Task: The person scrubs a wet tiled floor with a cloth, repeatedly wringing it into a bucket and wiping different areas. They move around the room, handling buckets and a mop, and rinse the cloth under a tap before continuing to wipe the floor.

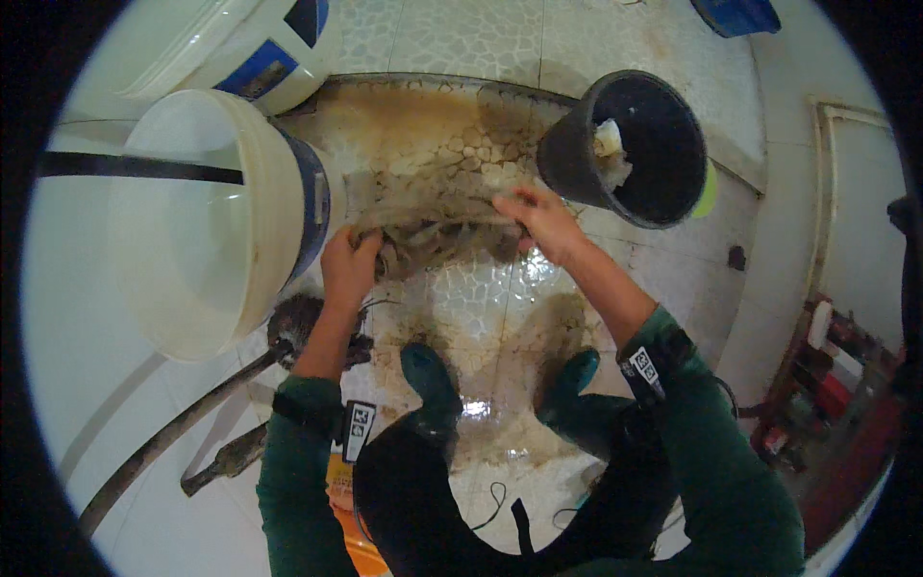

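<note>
A soiled, wet grey-brown cloth (447, 234) stretches between my two hands above the tiled floor; it is blurred. My left hand (350, 263) grips its left end, close to a large white bucket (277, 231). My right hand (541, 220) has the right end between thumb and fingers, just below a black bucket (570, 155). Below the cloth lie wet, shiny floor tiles (472, 292). Brown dirty water (404, 130) spreads over the tiles beyond it.
A second white bucket (209, 79) stands at upper left. A mop head (296, 321) with a long handle (166, 440) lies by my left forearm. Pale waste (611, 148) is inside the black bucket. An orange bag (353, 512) is beside my leg, and a red shelf (829, 404) stands at right.
</note>
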Demonstrator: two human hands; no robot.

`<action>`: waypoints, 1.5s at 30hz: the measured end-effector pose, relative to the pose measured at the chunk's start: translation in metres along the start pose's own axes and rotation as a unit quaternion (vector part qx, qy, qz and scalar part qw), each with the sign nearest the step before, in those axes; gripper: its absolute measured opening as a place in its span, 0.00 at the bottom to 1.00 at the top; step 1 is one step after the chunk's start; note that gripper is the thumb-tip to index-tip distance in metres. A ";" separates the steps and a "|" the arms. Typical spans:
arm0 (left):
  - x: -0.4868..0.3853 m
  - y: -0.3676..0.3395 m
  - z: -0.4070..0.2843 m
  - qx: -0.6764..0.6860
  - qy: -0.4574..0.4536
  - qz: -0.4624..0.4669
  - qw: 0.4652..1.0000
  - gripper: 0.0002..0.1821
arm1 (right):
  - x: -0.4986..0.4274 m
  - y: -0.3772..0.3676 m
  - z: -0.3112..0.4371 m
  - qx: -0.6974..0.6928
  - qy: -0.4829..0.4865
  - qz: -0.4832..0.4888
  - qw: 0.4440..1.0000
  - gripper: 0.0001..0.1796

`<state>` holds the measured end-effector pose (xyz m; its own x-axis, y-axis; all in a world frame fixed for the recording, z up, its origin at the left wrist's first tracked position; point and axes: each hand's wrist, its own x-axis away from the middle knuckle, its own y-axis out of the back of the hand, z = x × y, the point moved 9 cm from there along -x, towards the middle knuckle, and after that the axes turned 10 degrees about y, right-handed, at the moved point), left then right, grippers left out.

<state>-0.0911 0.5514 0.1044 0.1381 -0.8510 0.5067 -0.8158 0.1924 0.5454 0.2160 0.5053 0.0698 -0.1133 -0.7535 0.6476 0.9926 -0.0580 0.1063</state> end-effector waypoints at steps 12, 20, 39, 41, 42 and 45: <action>-0.173 -0.076 -0.025 -0.385 -0.157 -0.117 0.902 0.38 | -0.171 -0.025 0.047 0.530 0.351 -0.115 0.764 0.28; -0.227 -0.124 0.003 -0.438 -0.261 -0.039 0.859 0.39 | -0.233 -0.027 0.015 0.614 0.366 -0.050 0.697 0.34; 0.026 -0.214 0.105 -0.425 -0.230 0.133 0.865 0.37 | -0.048 -0.020 -0.134 0.620 0.376 -0.004 0.689 0.39; 0.041 -0.223 0.114 -0.306 -0.184 0.173 0.918 0.33 | -0.030 -0.039 -0.155 0.625 0.345 0.003 0.701 0.39; 0.041 -0.232 0.125 -0.276 -0.128 0.233 0.924 0.32 | -0.022 -0.049 -0.165 0.608 0.336 0.024 0.719 0.39; 0.036 -0.242 0.137 -0.163 -0.010 0.298 0.940 0.28 | 0.009 -0.068 -0.168 0.477 0.396 0.016 0.784 0.38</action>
<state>0.0341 0.4067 -0.1010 -0.3027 -0.5529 0.7763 -0.5288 0.7751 0.3458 0.1541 0.3924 -0.0581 0.3488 -0.9367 0.0296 0.4685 0.2016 0.8601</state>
